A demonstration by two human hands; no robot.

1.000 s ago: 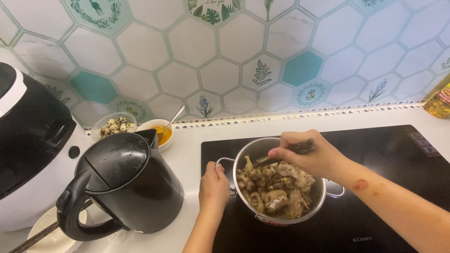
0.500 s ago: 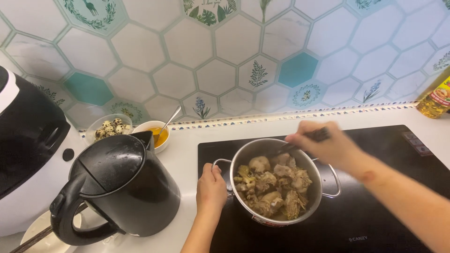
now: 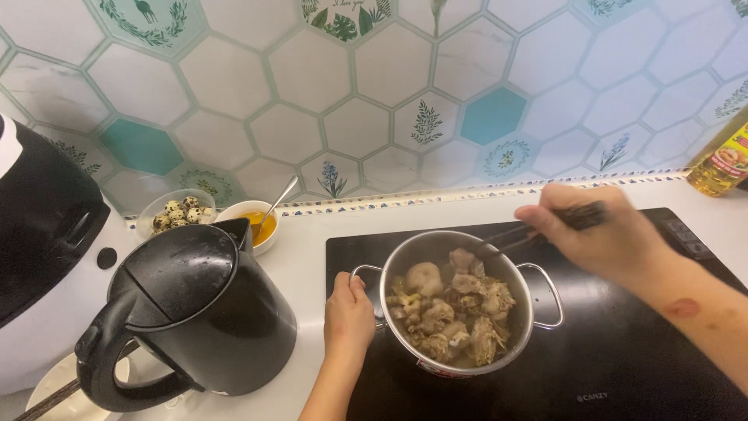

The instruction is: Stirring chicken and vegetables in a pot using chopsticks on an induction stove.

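Observation:
A steel pot (image 3: pixel 405 265) full of browned meat chunks (image 3: pixel 452 312) stands on a black induction hob (image 3: pixel 623 359). My left hand (image 3: pixel 348 313) grips the pot's left handle. My right hand (image 3: pixel 596 230) hovers over the pot's right rim, shut on dark chopsticks (image 3: pixel 530 232) whose tips reach down into the meat at the pot's far side.
A black electric kettle (image 3: pixel 195 312) stands left of the hob. Behind it are a bowl of speckled eggs (image 3: pixel 175 214) and a bowl of orange sauce with a spoon (image 3: pixel 261 226). A black-and-white cooker (image 3: pixel 39 242) sits at far left, an oil bottle (image 3: pixel 721 160) at far right.
My right hand has drawn back to the right and up, off the pot's middle, with the chopsticks still reaching in. The meat has shifted. My left hand stays on the handle.

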